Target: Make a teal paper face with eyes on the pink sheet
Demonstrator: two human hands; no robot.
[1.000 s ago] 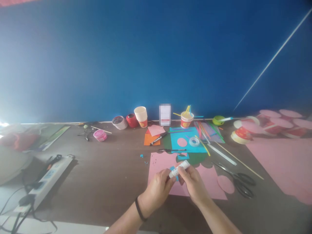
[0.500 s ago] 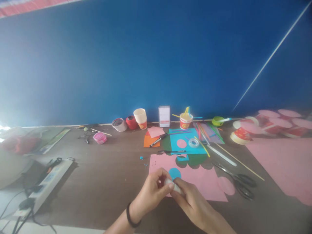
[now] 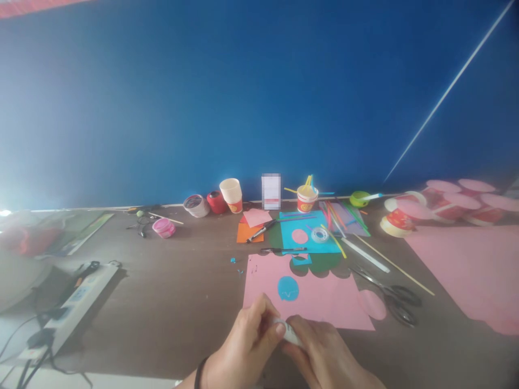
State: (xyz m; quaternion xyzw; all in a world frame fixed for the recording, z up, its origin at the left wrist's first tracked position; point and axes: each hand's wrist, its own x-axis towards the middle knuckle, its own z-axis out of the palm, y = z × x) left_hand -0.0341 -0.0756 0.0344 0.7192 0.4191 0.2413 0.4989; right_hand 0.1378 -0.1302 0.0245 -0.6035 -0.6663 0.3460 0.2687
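Both hands meet at the table's near side, around a small white glue tube (image 3: pixel 291 335). My right hand (image 3: pixel 320 346) is wrapped round its body. My left hand (image 3: pixel 255 337) pinches its other end; whether a cap is there is hidden by the fingers. Just beyond them a blue paper circle (image 3: pixel 287 289) lies on the pink sheet (image 3: pixel 324 300), a thin pale squiggle across its surface. A pink paper circle (image 3: pixel 373 304) rests at the sheet's right edge, beside black-handled scissors (image 3: pixel 395 297).
Farther back are a tape roll (image 3: pixel 320 234) on blue paper (image 3: pixel 292 221), pens (image 3: pixel 284 250), and a paper cup (image 3: pixel 307 200) holding strips. Pink-topped cups (image 3: pixel 441 200) stand right, above a large pink sheet (image 3: pixel 466 270). A power strip (image 3: pixel 77 302) with cables lies left.
My hands have drawn back toward me with the glue tube, down and away from the blue circle. That circle is now fully visible, with the squiggle showing on it.
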